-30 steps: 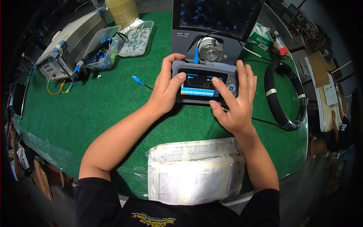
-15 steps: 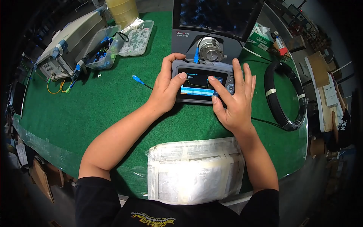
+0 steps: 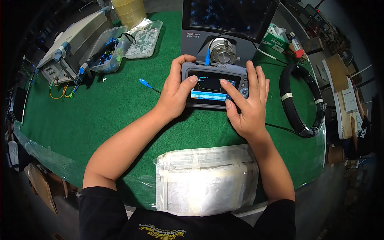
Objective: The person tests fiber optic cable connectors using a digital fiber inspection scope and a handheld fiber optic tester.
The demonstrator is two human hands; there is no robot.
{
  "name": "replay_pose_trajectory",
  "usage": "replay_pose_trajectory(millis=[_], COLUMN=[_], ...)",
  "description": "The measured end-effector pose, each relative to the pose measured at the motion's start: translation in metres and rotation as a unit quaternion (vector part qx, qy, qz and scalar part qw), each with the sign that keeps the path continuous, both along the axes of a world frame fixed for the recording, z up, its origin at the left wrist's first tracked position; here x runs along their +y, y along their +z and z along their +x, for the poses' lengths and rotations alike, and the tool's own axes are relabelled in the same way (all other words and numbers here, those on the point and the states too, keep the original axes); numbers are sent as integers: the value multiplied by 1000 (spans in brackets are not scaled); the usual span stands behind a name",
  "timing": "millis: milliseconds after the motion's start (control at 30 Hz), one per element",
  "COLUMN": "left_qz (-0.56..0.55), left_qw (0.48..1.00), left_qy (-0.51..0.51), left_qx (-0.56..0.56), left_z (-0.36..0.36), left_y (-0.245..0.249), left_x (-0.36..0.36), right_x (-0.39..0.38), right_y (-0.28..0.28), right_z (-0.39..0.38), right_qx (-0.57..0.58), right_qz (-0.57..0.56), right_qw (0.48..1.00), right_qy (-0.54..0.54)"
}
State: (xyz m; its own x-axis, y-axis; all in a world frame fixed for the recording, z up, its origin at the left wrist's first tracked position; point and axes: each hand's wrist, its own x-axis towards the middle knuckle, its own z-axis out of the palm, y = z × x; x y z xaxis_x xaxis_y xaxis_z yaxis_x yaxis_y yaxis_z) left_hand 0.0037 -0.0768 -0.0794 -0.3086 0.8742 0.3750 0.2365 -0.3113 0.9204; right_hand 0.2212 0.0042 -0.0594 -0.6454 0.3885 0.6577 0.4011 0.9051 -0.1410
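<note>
A grey handheld tester (image 3: pixel 208 101) shows a curve and a blue table on its lit screen. My left hand (image 3: pixel 176 90) grips its left end, thumb over the screen's upper left corner. Around the right end is my right hand (image 3: pixel 248 100), with its index fingertip on the screen's right part, its thumb at the lower edge and the other fingers along the right side. A blue connector (image 3: pixel 207 58) is plugged into the tester's top edge. Left of my left hand, another blue connector (image 3: pixel 145 83) on a black cable lies on the green mat (image 3: pixel 120 104).
Behind the tester stands a grey machine (image 3: pixel 192 44) with a dark screen. A black cable coil (image 3: pixel 285 104) lies at right. Left are a bench instrument (image 3: pixel 74 38) and plastic boxes (image 3: pixel 154 50). A taped white sheet (image 3: pixel 208 180) lies in front. At far right, a person's arm (image 3: pixel 355 128) shows.
Both hands keep their hold on the tester, with only a slight shift of the right thumb. The person's arm at far right has moved a little.
</note>
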Motion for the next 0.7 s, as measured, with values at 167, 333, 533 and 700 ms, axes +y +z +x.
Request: replay_pose_trajectory(millis=[167,333,533,700], left_qz=[22,10,26,20], left_qw=[1000,1000,1000,1000], left_qy=[5,-1,9,9], left_qx=[5,-13,5,13], left_z=[-1,0,-1,-1], left_y=[-2,0,-5,-2], left_x=[2,0,2,1], right_x=[0,-1,-2,-2], right_y=[0,2,3,3], right_z=[-1,-2,-1,-1], right_qx=[4,1,-10,-12], right_qz=[4,14,26,27], right_qw=[1000,1000,1000,999], right_qy=[-2,-7,-15,-17])
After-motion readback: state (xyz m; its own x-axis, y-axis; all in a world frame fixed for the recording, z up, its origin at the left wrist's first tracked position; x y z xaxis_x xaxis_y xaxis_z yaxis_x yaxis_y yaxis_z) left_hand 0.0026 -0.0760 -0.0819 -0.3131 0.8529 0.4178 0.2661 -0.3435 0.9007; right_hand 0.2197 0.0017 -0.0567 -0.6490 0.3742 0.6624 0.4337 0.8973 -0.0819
